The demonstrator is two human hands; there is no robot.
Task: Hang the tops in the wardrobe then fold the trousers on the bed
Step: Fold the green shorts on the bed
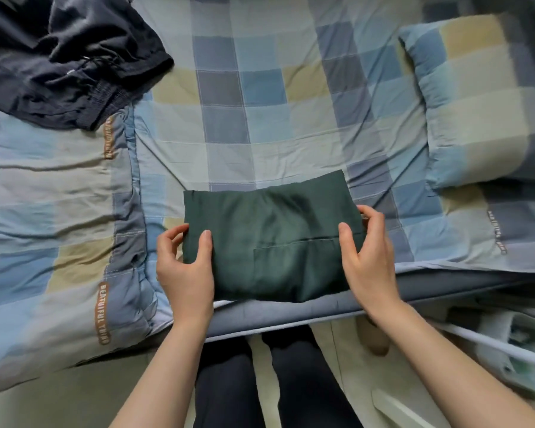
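A pair of dark green cotton trousers (272, 242), already reduced to a compact rectangle with a back pocket seam showing uppermost, is seen lying on the bed covered by a blue, grey and tan checked quilt (260, 103), close to its near edge. The bundle is held at both short sides: the left hand (184, 267) is clamped on the left end, thumb on top and fingers (175, 234) curled beneath, and the right hand (368, 257) is likewise wrapped round the right end, thumb on the cloth and fingers tucked behind the corner. This garment is judged folded or nearly so, with only squaring or setting aside left. A second, crumpled pair of black elastic-waisted trousers with a drawstring (62, 57) lies unfolded at the far left corner of the view, well apart from the green bundle, and is judged to be outstanding work. No tops and no wardrobe are in view, so the hanging stage cannot be confirmed from here; it is presumed finished only because folding is under way. As to room: the near hem of the green bundle sits just at the mattress edge (291, 316), so little margin is left towards the person. Bare quilt is available beyond and to the left. On the right a matching checked pillow (476, 103) limits the space.
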